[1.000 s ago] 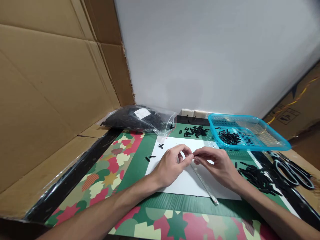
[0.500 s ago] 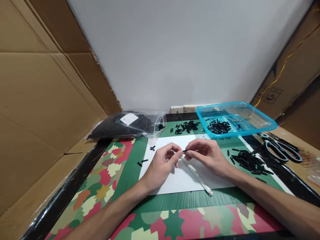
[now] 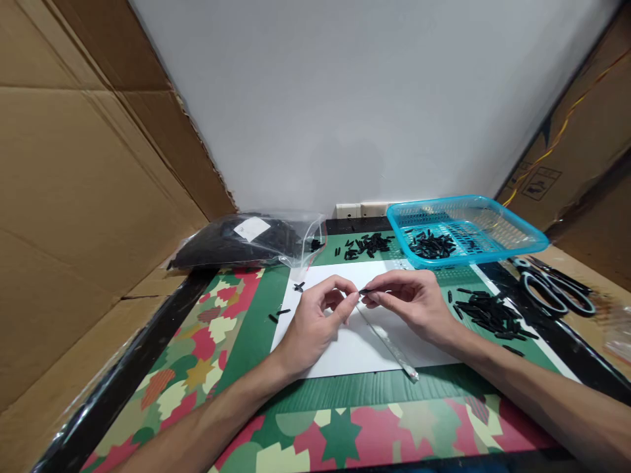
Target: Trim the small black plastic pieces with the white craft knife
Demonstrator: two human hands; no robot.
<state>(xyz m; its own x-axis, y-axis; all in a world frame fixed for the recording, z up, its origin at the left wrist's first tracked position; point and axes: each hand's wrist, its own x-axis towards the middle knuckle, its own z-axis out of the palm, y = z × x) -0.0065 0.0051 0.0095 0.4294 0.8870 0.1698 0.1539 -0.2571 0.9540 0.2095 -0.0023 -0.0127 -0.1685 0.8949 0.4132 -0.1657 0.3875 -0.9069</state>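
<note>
Over the white paper (image 3: pixel 379 364), my two hands meet fingertip to fingertip. My right hand (image 3: pixel 411 303) pinches a small narrow black piece (image 3: pixel 365 291) between thumb and forefinger. Closed in a pinch too, my left hand (image 3: pixel 318 322) has its thumb and forefinger at the piece's left end; its tip is hidden there. Below the hands, a thin whitish stick in clear wrap (image 3: pixel 394 348) lies slanted on the paper, its upper end close to my left fingertips. Right of my right hand is a pile of black pieces (image 3: pixel 490 314).
A blue plastic basket (image 3: pixel 535 246) holding black pieces stands at back right, beside another black heap (image 3: pixel 369 246). A clear zip bag (image 3: pixel 236 243) full of black material lies at back left. Scissors (image 3: pixel 552 289) rest at the right edge. Cardboard (image 3: pixel 89 184) walls the left side.
The black piece now sits tilted at the fingertips, with more of it showing on the right hand's side. Both hands stay in nearly the same place; the view has shifted slightly.
</note>
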